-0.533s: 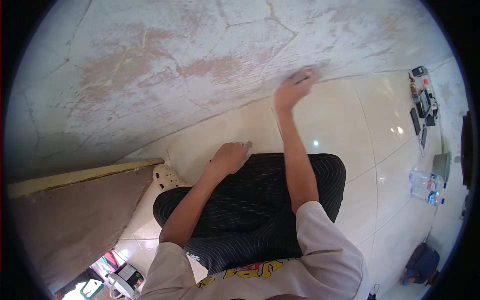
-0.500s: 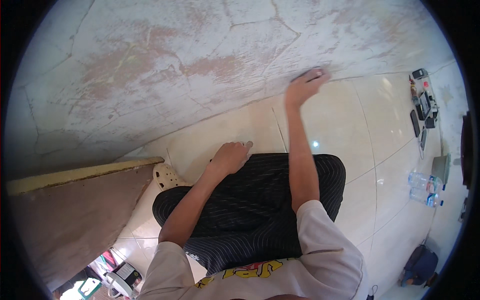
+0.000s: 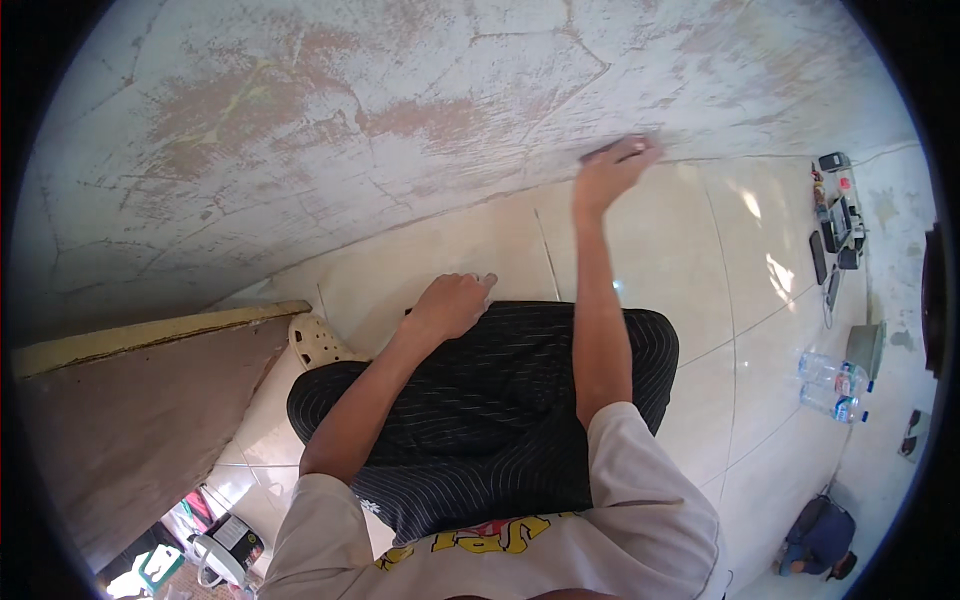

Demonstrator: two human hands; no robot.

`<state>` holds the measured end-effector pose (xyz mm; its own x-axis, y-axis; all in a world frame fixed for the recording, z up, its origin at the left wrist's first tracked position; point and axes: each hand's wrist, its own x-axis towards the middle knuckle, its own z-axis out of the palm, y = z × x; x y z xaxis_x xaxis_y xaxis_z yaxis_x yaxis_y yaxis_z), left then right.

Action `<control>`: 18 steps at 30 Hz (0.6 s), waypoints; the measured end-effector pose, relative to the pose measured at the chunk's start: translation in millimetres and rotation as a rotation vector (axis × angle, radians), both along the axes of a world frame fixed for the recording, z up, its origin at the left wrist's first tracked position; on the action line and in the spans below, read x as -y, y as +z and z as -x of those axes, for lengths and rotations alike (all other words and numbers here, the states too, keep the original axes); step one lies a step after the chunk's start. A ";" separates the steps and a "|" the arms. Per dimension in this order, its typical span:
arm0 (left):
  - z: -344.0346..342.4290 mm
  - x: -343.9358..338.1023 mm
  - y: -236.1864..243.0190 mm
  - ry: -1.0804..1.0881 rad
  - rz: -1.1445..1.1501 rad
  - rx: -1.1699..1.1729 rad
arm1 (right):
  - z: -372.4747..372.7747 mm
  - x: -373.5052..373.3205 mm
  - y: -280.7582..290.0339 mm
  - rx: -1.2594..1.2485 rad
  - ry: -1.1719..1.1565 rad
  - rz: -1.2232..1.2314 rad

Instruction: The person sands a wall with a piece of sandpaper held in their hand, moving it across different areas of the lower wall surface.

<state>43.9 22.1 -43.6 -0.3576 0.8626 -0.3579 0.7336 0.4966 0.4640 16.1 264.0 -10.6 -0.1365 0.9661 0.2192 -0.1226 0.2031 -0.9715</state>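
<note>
My right hand reaches out to the foot of the patchy white wall. Its fingers are closed on a thin dark flat piece that looks like sandpaper, held against the plaster just above the floor; motion blurs it. My left hand rests on my lap near the knee, with its fingers curled in and nothing seen in them. Dust greys its fingertips. Scraped reddish-brown patches and cracks mark the wall in front of me.
A brown board with a yellowish edge stands at left, beside a beige clog. Plastic bottles and small black devices lie on the tiled floor at right. A white bucket is at lower left, a dark bag at lower right.
The view has shifted slightly, so the floor items at right sit a little further left. My right hand stays at the wall's foot with the sandpaper; my left hand stays on my lap.
</note>
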 end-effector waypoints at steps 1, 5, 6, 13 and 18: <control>-1.6 -3.5 -0.3 -0.010 -0.004 0.001 | 1.3 18.9 -8.7 0.074 0.032 -0.087; 1.0 7.3 1.7 0.017 -0.011 -0.044 | 15.6 56.2 -22.1 0.111 0.065 -0.319; 0.1 10.9 3.3 0.034 -0.011 -0.052 | 15.3 47.4 -19.1 0.116 0.062 -0.310; 1.8 0.5 -4.4 0.000 0.012 -0.002 | 6.9 27.2 -19.4 0.099 0.016 -0.187; 1.5 14.0 -3.6 0.053 -0.044 -0.048 | 16.1 40.1 -13.9 0.132 0.020 -0.150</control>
